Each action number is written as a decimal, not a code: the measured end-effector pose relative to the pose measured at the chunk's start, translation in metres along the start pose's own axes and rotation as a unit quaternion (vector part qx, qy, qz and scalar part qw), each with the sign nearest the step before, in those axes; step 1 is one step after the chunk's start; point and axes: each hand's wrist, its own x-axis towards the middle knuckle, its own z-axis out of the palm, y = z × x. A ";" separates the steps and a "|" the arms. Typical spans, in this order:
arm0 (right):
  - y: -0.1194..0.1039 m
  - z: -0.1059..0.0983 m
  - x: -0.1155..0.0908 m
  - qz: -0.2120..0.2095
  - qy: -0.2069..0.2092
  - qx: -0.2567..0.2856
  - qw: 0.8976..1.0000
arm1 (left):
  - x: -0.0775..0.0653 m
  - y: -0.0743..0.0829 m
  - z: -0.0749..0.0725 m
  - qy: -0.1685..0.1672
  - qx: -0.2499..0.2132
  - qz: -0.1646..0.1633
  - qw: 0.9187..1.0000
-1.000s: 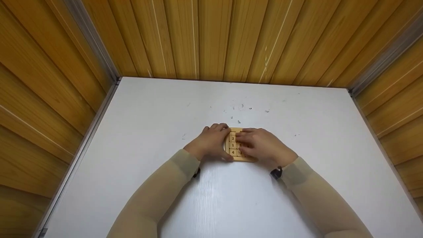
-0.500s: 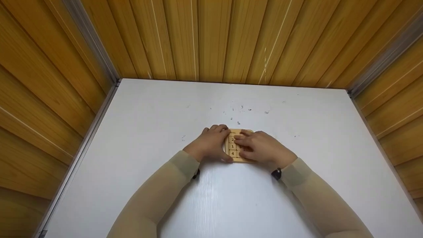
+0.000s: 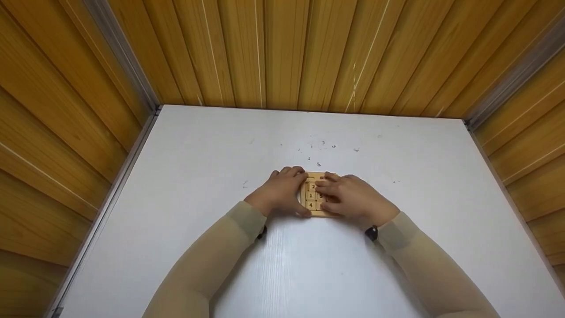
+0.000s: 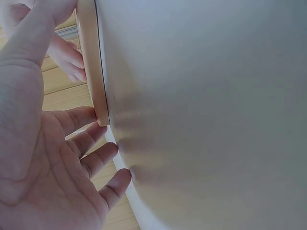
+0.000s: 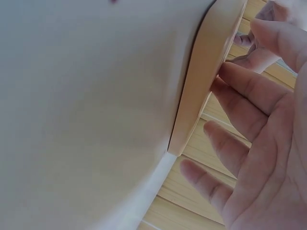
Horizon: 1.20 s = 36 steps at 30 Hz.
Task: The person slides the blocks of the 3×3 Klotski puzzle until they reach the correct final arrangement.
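A wooden sliding number puzzle (image 3: 310,213) lies flat on the white table, with tiles 2, 1, 4 and part of 5 visible in the head view. My left hand (image 3: 282,189) holds the frame's left side, thumb at the near corner and index finger at the far corner. In the left wrist view, the other fingertips (image 4: 125,175) of that hand rest on the table. Over the puzzle's right half is my right hand (image 3: 356,197), its fingertips touching the tiles and its palm hiding several of them. The frame's pale side (image 5: 192,96) shows in the right wrist view.
The white table (image 3: 212,145) extends around the puzzle, with small dark marks (image 3: 333,146) beyond it. Wood-patterned walls (image 3: 282,53) enclose the back and both sides. A dark band (image 3: 371,232) sits at the right wrist.
The tile marked 2 has shifted slightly right within the frame, leaving a narrow gap at its left. My right fingers have moved a little to the right; my left hand keeps its hold.
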 end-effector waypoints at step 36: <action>0.001 0.000 -0.015 0.051 0.013 -0.030 0.998 | 0.002 -0.001 0.003 0.010 0.017 0.006 1.000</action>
